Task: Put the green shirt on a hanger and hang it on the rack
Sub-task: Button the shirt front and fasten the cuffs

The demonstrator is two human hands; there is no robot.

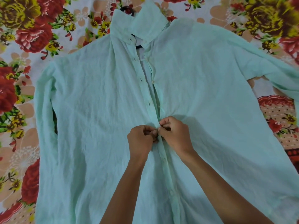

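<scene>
The pale green shirt lies flat, front up, spread across a flowered bedsheet, collar at the top. A black hanger is inside it; only its hook above the collar and a short dark piece in the open neck show. My left hand and my right hand meet at the middle of the front placket, each pinching one edge of the shirt at a button. The placket is closed below my hands and open above them. The rack is not in view.
The flowered bedsheet with red and yellow roses covers the whole surface around the shirt. The right sleeve runs off the frame's right edge; the left sleeve lies along the shirt's left side.
</scene>
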